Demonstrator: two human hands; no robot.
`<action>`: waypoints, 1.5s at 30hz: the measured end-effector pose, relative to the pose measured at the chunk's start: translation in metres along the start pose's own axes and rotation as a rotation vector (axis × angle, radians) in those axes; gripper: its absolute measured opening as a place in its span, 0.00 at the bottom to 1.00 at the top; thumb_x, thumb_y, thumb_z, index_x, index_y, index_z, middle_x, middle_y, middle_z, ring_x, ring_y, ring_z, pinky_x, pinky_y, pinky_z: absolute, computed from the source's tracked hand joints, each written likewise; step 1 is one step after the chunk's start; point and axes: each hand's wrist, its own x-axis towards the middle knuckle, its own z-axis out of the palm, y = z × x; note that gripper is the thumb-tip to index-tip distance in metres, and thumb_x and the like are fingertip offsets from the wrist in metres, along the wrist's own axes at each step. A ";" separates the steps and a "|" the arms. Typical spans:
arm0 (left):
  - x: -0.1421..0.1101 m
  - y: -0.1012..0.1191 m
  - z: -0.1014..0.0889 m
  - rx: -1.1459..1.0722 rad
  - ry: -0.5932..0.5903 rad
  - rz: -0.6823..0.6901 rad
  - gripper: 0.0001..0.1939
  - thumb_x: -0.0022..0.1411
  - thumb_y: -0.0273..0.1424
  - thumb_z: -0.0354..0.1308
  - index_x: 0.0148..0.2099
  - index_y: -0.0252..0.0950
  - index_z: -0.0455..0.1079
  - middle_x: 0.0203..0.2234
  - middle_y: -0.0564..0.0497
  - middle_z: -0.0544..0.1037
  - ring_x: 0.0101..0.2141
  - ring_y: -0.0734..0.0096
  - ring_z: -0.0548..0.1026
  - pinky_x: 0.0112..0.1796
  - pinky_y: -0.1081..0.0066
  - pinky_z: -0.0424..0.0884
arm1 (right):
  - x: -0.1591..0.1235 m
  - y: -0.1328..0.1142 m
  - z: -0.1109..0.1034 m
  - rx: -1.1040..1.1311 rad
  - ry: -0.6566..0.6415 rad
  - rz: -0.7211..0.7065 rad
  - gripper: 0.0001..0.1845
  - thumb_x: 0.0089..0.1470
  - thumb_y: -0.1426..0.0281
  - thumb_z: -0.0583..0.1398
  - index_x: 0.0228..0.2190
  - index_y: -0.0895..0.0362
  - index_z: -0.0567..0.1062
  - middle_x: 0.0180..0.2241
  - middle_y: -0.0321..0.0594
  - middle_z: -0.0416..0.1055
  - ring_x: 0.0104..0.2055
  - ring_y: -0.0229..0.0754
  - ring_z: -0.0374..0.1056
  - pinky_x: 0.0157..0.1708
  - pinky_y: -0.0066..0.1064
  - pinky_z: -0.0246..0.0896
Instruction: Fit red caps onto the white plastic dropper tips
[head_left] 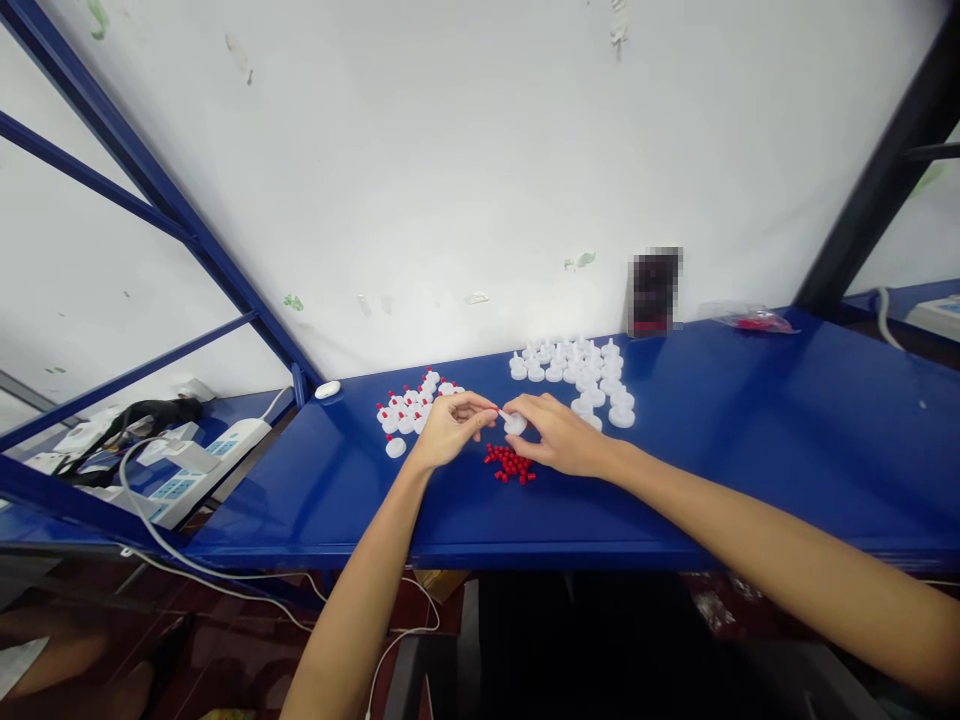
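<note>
My right hand grips a small white plastic cap over the blue shelf. My left hand meets it with fingertips pinched at the cap's nozzle; what they hold is too small to make out. Just below both hands lies a pile of small red tips. Left of the hands stands a group of white caps with red tips. Behind the right hand sits a cluster of plain white caps.
A white wall rises behind the shelf. Blue frame bars run at the left, a dark post at the right. Power strips and cables lie lower left. A clear bag with red parts rests at the back right.
</note>
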 end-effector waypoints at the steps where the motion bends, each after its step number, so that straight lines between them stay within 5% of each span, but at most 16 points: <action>1: 0.000 0.000 0.001 0.001 -0.003 -0.004 0.16 0.56 0.40 0.67 0.39 0.31 0.76 0.29 0.47 0.80 0.23 0.76 0.73 0.23 0.77 0.70 | 0.000 0.000 0.000 -0.012 0.004 0.002 0.11 0.60 0.68 0.57 0.44 0.57 0.69 0.37 0.41 0.72 0.38 0.43 0.67 0.42 0.36 0.56; 8: -0.001 -0.002 0.006 0.188 0.005 0.005 0.17 0.61 0.40 0.61 0.45 0.32 0.76 0.29 0.47 0.79 0.23 0.74 0.73 0.24 0.74 0.69 | 0.002 0.000 -0.001 -0.059 0.050 0.047 0.09 0.57 0.69 0.59 0.40 0.58 0.73 0.35 0.41 0.72 0.36 0.42 0.68 0.40 0.35 0.56; 14: -0.005 -0.006 0.018 0.653 0.085 0.363 0.24 0.55 0.27 0.59 0.56 0.36 0.68 0.39 0.48 0.78 0.29 0.73 0.72 0.33 0.70 0.71 | 0.001 0.004 -0.001 0.107 0.069 0.159 0.10 0.58 0.66 0.59 0.41 0.56 0.71 0.33 0.38 0.74 0.31 0.40 0.69 0.34 0.31 0.59; 18: -0.006 -0.006 0.023 0.778 0.099 0.460 0.30 0.53 0.27 0.59 0.59 0.37 0.63 0.41 0.48 0.77 0.31 0.71 0.72 0.35 0.68 0.72 | 0.001 0.000 -0.002 0.201 0.046 0.215 0.10 0.60 0.62 0.58 0.39 0.56 0.69 0.29 0.35 0.72 0.27 0.38 0.68 0.30 0.29 0.58; 31: -0.003 -0.006 0.031 1.012 0.138 0.333 0.16 0.61 0.36 0.53 0.50 0.36 0.60 0.39 0.47 0.72 0.37 0.62 0.73 0.34 0.66 0.68 | 0.003 -0.009 -0.005 0.168 -0.001 0.203 0.11 0.64 0.60 0.53 0.40 0.55 0.67 0.29 0.35 0.70 0.30 0.40 0.65 0.33 0.30 0.54; 45: 0.000 -0.014 0.029 1.008 0.118 0.456 0.10 0.64 0.39 0.44 0.37 0.39 0.57 0.28 0.49 0.68 0.28 0.64 0.68 0.29 0.67 0.62 | 0.004 -0.012 -0.005 0.054 -0.003 0.163 0.12 0.62 0.58 0.53 0.35 0.54 0.65 0.29 0.37 0.69 0.30 0.41 0.63 0.32 0.30 0.52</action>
